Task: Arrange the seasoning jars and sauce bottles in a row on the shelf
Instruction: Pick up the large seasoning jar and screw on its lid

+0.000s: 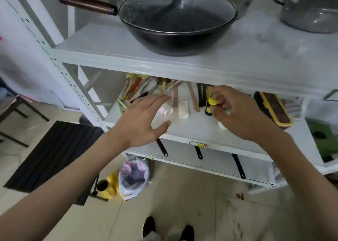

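Note:
On the middle shelf [192, 129] a dark sauce bottle with a yellow cap [211, 103] stands upright, and my right hand [236, 113] has its fingers closed around it. A small white jar with a red label [167, 110] and a taller white jar [183, 108] lie beside each other left of the bottle. My left hand [144, 120] hovers open over the shelf's front, fingers spread, just short of the small white jar. A white cap or jar [221, 125] peeks out under my right hand, mostly hidden.
Wooden and metal utensils [144, 89] crowd the shelf's back. A lidded black wok [175, 21] and a grey pot [311, 14] stand on the upper shelf, whose edge overhangs the jars. Pan handles [237, 165] stick out below. A bag-lined bin [134, 176] stands on the floor.

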Demonstrator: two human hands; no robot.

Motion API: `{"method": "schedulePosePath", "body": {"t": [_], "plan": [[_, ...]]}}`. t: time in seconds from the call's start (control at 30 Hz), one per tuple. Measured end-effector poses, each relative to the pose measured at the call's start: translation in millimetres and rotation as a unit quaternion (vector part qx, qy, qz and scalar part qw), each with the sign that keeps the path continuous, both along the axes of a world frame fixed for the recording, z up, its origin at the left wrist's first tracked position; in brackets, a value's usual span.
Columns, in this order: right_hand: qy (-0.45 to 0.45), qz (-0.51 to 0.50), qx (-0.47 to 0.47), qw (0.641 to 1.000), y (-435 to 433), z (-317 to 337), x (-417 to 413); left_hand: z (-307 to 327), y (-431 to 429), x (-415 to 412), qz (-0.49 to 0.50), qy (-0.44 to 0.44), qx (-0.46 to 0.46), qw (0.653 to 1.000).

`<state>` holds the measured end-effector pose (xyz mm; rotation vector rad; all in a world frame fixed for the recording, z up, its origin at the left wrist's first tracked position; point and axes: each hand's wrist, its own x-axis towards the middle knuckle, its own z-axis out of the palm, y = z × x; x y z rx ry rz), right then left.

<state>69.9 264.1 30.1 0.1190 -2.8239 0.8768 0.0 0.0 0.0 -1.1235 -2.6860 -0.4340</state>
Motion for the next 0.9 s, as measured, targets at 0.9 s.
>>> {"method": "schedulePosePath", "body": {"t": [0.9], "plan": [[0.024,-0.028,0.041,0.998,15,-282,-132,-274,43,-134,0.115,-0.083,0.053,0.988]]}}
